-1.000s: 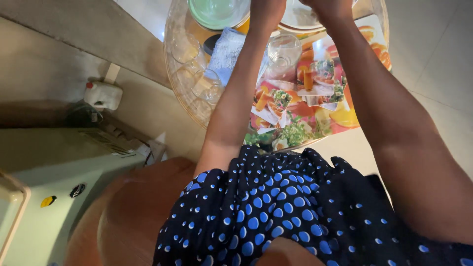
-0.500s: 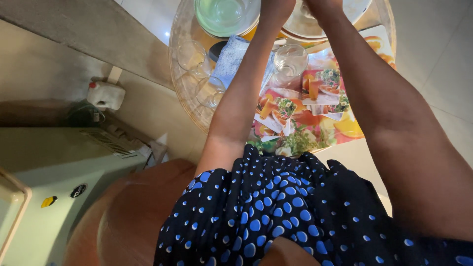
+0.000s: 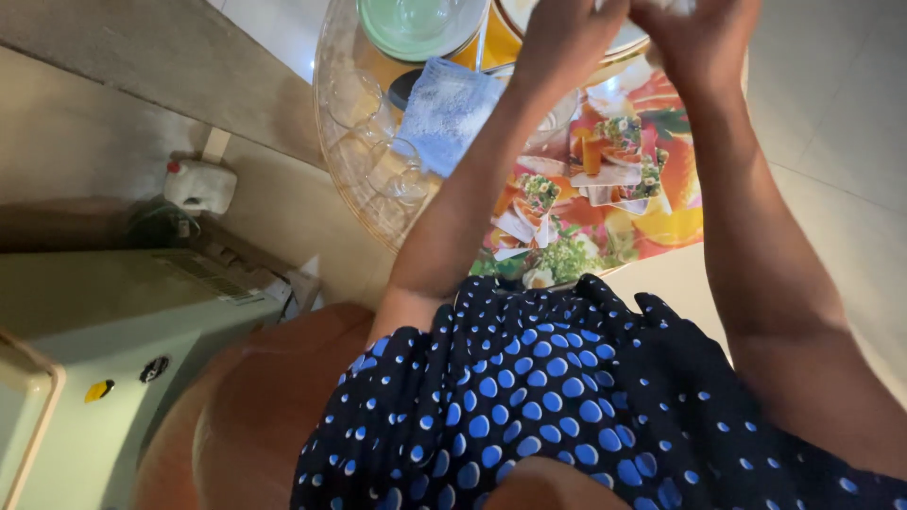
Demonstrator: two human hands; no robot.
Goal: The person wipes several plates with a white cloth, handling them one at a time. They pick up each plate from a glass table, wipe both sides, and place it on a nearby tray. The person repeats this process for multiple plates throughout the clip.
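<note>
Left hand: the left hand (image 3: pixel 567 33) sits at the top centre of the frame, fingers curled downward and close together over the rim of the plate (image 3: pixel 619 42); whether they actually grip the rim cannot be told, since the fingertips run to the frame edge.
Right hand: the right hand (image 3: pixel 699 33) is at the top, right of centre, fingers bent and bunched; something pale shows at its upper edge, too cut off to name, so its hold cannot be told.
Plate: pale with a gold-coloured edge, mostly hidden under both hands and cropped by the top of the frame; it lies on the round glass table (image 3: pixel 354 175), directly below the fingers.
Beside the hands: a green bowl (image 3: pixel 416 24) at the upper left of the plate, a light blue cloth (image 3: pixel 444 109) just below it, and clear drinking glasses (image 3: pixel 378 142) near the table's left rim.
Under the forearms: a colourful placemat (image 3: pixel 605 198) printed with food pictures.
Lower frame: a dark dress with blue dots (image 3: pixel 529 416).
</note>
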